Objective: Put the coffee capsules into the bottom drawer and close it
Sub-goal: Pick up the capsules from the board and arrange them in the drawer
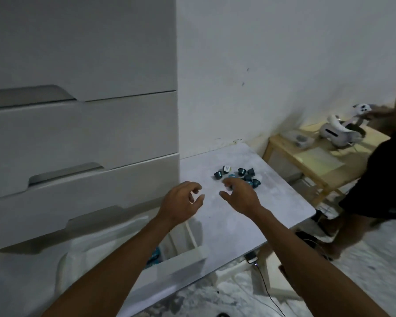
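Several dark teal coffee capsules (240,175) lie in a loose cluster on a low grey table (272,202) to the right of a white chest of drawers. My right hand (240,195) hovers just in front of the cluster, fingers spread, its fingertips at the nearest capsules. My left hand (183,202) is beside it to the left, fingers curled and apart, holding nothing. The bottom drawer (181,261) stands pulled out below my left forearm; a bit of teal shows inside it (154,256).
The upper drawers (82,133) of the chest are closed. A wooden side table (318,156) with a white headset (336,131) stands at the right. Another person stands at the right edge, holding a white controller (361,109). Cables trail on the floor under the table.
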